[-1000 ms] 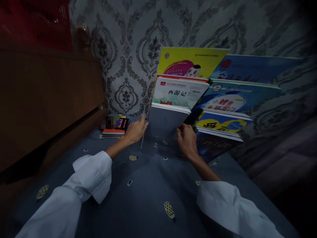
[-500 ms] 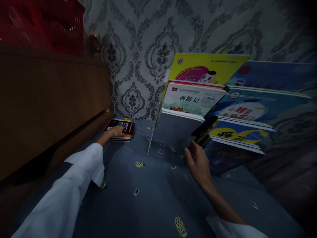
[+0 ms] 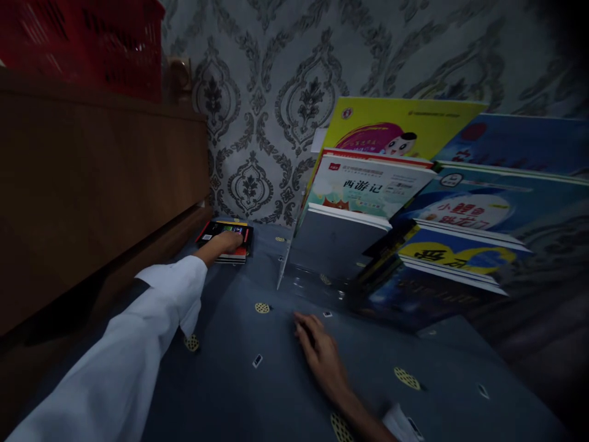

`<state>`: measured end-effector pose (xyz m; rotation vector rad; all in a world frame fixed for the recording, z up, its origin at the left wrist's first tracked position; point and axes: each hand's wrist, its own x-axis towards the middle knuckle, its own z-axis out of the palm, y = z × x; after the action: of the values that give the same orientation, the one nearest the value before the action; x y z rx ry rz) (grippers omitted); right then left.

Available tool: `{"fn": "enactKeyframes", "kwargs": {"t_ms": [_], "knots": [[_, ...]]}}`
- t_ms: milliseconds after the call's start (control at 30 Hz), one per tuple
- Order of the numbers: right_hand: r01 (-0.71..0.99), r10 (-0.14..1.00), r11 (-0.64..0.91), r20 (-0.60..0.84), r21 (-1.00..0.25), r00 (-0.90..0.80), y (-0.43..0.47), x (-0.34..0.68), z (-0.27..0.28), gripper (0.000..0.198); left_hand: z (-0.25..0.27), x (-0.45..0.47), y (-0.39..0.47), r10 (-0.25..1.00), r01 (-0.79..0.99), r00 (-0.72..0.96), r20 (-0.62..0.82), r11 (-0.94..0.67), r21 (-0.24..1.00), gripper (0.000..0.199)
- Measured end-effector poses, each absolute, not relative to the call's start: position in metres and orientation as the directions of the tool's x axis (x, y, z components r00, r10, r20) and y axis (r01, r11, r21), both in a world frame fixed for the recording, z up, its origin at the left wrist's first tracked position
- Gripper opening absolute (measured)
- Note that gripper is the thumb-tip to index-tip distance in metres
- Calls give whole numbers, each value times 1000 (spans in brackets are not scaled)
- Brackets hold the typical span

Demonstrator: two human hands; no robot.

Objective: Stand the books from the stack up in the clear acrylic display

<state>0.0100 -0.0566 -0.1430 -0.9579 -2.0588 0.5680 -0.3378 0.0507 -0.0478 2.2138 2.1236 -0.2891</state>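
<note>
In the head view, my left hand [image 3: 227, 243] is on top of a small stack of books by the wooden furniture. Its fingers are bunched together against the top black-covered book [image 3: 209, 236]; their tips are partly hidden. Orange and white book edges show beneath. My right hand [image 3: 322, 355] is low over the patterned grey-blue cloth, holding nothing, its fingers loosely bent and a gap beside the thumb. Behind it stands a clear book rack [image 3: 281, 270]. It holds a yellow book [image 3: 386, 116], a white-and-teal book [image 3: 363, 184], a blue carp-picture book [image 3: 478, 196] and others.
A wooden drawer unit [image 3: 101, 159] runs along the left, with a red plastic basket [image 3: 115, 49] on top. Patterned wallpaper [image 3: 248, 135] covers the wall behind. The cloth [image 3: 221, 380] bears yellow spotted prints and reaches an edge at the right.
My right hand has moved left and nearer, away from the rack's lower front. My left hand stays on the stack, its fingers now less stretched out. The view has shifted slightly.
</note>
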Motion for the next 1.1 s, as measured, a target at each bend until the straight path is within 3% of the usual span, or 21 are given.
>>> {"fn": "enactKeyframes", "kwargs": {"t_ms": [133, 400, 567, 733, 867, 1000, 1100], "knots": [[431, 780, 622, 467, -653, -417, -59, 11, -146, 36, -51, -335, 24, 995, 993, 50, -82, -58, -105, 41], [427, 773, 628, 460, -650, -436, -62, 9, -149, 35, -68, -331, -62, 989, 988, 148, 21, -146, -49, 62], [408, 743, 654, 439, -638, -505, -70, 6, -137, 33, -97, -315, -132, 948, 940, 318, 23, -318, 125, 66], [345, 687, 701, 459, -624, -564, -79, -6, -126, 31, -99, -277, -192, 804, 729, 590, 72, -569, 381, 59], [326, 639, 736, 449, -594, -624, -88, -15, -129, 31, -89, -256, -218, 745, 613, 660, 92, -606, 508, 66], [337, 586, 785, 444, -520, -678, -98, -17, -138, 33, -91, -258, -222, 789, 676, 610, 71, -565, 473, 67], [354, 572, 800, 435, -485, -696, -103, -18, -141, 39, -102, -263, -216, 874, 790, 479, 86, -471, 392, 54]]}}
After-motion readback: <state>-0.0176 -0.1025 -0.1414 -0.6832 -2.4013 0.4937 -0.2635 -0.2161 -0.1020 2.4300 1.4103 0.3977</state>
